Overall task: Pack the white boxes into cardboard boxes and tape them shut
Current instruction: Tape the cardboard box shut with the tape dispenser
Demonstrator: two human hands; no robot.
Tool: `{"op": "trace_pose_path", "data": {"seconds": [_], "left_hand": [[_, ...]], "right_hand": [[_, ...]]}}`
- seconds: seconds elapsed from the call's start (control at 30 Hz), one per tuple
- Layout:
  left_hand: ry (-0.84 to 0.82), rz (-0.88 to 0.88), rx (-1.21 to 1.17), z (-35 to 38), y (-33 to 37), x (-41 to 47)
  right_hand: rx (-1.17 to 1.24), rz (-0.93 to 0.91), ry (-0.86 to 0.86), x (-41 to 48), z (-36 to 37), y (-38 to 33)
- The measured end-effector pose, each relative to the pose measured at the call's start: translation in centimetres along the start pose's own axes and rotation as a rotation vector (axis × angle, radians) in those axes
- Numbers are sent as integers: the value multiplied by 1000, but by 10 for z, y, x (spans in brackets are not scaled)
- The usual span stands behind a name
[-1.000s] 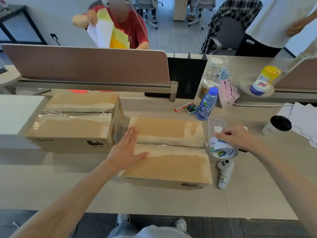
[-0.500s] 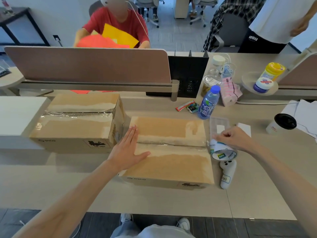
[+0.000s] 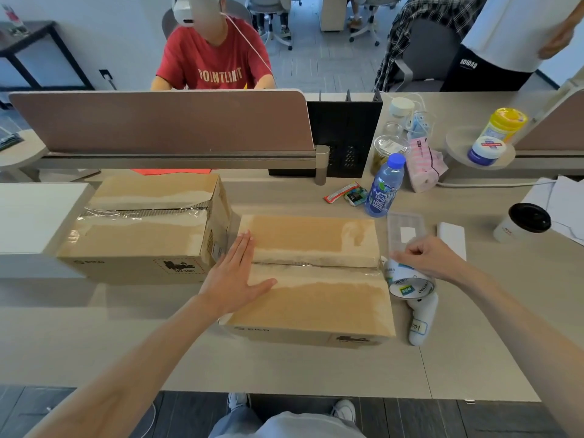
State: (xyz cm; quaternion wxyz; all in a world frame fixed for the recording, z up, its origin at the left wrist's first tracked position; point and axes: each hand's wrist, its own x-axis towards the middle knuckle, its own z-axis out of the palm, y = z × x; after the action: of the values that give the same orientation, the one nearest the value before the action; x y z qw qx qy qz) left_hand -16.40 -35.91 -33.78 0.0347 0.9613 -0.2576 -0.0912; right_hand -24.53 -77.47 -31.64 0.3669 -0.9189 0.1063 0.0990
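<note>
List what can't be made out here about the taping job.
Head view only:
- Contents of the nearer brown cardboard box: closed flaps hide them.
- Left end of its seam: covered by the flat left hand.
- Tape down its right side: hidden behind the right hand gripping the white-cored clear tape roll.
- Contents of the taller taped cardboard box: sealed.
- Roll's label print: too small.

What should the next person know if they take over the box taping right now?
Left hand: flat, pressing the near cardboard box at its left end.
Right hand: grips the tape roll at the box's right end.
Done: the other cardboard box, to the left, is taped; the near one's flaps are closed with clear tape along the seam.
Left: probably run the tape over the right edge, cut it, press it down.
</note>
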Motion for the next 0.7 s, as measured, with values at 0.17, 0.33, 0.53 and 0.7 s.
{"op": "trace_pose_path", "data": {"seconds": [0.17,0.33,0.53,0.7], "left_hand": [[-11,-8,3,-3,3,-1],[-22,-15,-19,-5,4,-1],[-18,8,119,-2,4,0],[-55,155,113,3,28,9]], "right_hand": [[4,-16,1,1,3,1],[30,-23,7,0,4,3],[128,-5,2,1,14,6],[334,53,88,2,27,12]]}}
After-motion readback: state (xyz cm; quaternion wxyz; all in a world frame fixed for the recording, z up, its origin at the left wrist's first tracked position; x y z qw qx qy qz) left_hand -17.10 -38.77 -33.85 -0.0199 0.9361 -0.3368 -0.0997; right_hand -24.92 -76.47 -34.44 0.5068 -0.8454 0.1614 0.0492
